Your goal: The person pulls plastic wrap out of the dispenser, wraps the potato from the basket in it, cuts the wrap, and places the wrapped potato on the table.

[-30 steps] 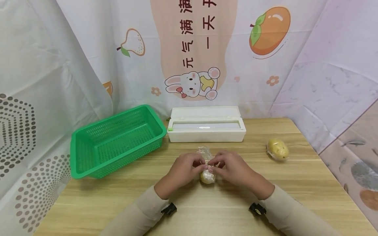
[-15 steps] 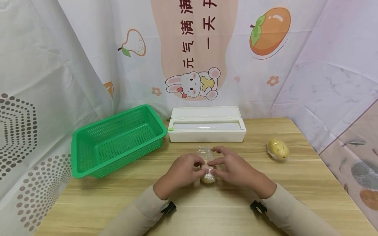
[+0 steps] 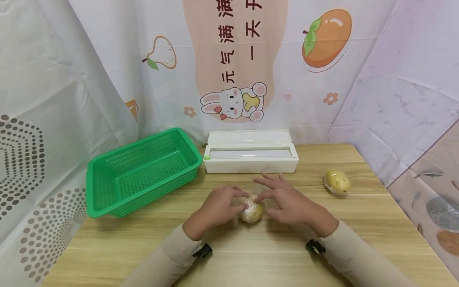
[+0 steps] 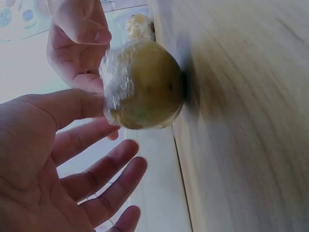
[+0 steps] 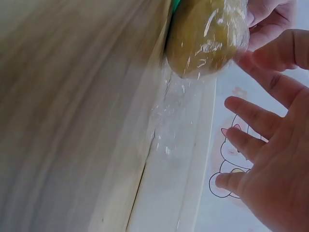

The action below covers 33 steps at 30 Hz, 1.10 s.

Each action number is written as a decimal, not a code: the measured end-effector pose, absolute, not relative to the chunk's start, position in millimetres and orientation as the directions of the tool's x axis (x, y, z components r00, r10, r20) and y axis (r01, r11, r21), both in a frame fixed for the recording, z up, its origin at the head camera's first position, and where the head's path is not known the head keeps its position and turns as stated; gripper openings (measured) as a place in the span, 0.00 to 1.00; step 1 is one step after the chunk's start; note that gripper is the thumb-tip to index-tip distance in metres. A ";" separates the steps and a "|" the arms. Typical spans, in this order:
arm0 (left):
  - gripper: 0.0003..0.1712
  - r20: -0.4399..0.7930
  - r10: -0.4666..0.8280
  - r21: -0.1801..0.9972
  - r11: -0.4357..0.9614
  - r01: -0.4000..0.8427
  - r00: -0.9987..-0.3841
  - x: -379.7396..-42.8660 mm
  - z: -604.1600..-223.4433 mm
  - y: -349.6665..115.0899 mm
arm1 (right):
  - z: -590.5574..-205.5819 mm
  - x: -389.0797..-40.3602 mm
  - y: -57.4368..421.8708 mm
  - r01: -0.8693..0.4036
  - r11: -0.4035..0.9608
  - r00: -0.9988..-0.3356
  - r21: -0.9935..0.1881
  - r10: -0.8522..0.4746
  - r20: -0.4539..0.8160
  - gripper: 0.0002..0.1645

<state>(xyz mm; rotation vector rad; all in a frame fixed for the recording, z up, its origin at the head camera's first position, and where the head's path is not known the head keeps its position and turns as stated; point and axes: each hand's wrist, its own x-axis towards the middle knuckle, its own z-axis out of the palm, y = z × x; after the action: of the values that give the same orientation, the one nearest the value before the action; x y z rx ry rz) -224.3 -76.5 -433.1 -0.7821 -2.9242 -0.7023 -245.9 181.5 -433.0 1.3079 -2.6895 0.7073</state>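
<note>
A yellow potato (image 3: 252, 213) wrapped in clear plastic film rests on the table between the two hands. In the left wrist view the potato (image 4: 149, 84) has film bunched on one side. My left hand (image 3: 221, 204) holds it at its upper left with thumb and index finger; the other fingers are spread loosely. My right hand (image 3: 287, 202) touches its top right with the index fingertip, its other fingers extended and apart. A loose flap of clear film (image 5: 169, 116) stretches out behind the potato in the right wrist view.
A white cling film box (image 3: 251, 165) stands behind the hands with its lid up. To the left is a green plastic basket (image 3: 143, 191). Another film-wrapped potato (image 3: 337, 181) lies at the right on the wooden table (image 3: 251, 263). A printed curtain (image 3: 165, 91) hangs behind.
The hands have moved slightly apart, and the right fingers have spread away from the film. More of the wrapped potato shows between them, and it seems to have turned a little.
</note>
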 end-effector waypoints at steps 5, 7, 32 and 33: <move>0.12 0.222 0.410 0.412 0.783 0.466 -0.885 -225.6 -433.4 -76.1 | -432.6 -246.7 184.3 -0.755 0.511 -0.631 -0.411 -0.737 0.242 0.24; 0.07 0.236 0.389 0.425 0.783 0.455 -0.891 -226.0 -434.1 -75.7 | -432.4 -247.1 185.9 -0.742 0.513 -0.638 -0.432 -0.737 0.222 0.24; 0.06 0.238 0.543 0.436 0.681 0.588 -0.806 -230.2 -438.0 -82.4 | -428.9 -253.4 196.1 -0.711 0.379 -0.531 -0.593 -0.841 0.099 0.42; 0.07 0.220 0.584 0.429 0.661 0.615 -0.782 -230.7 -437.8 -84.5 | -429.3 -253.4 195.8 -0.712 0.371 -0.525 -0.596 -0.845 0.101 0.43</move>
<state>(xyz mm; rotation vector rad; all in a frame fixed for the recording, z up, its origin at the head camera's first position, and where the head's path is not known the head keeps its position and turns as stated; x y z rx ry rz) -230.7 -84.5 -437.8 -1.0130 -2.8052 -0.7609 -253.4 195.8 -429.3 1.6060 -2.7775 1.0123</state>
